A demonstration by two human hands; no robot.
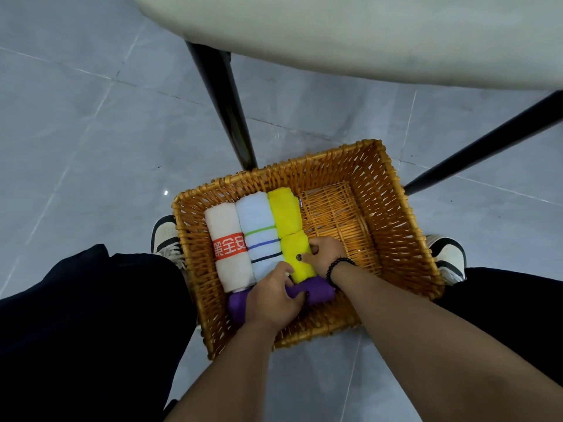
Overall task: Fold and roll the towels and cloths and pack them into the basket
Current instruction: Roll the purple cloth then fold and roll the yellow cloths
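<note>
Our left hand [274, 295] clamps the purple roll [316, 292] in the basket [405, 226]; our right hand [324, 254] grips the yellow roll [300, 263]

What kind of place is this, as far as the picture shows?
Probably an indoor room, perhaps a home or a staged workspace. The floor is grey polished tile, a pale table on black legs stands ahead, and a wicker basket of rolled towels sits on the floor.

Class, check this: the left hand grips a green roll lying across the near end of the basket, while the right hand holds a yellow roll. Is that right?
Not quite. The head view shows the roll under the left hand is purple, not green. It does lie across the basket's near end, and the right hand holds a yellow roll.
</note>
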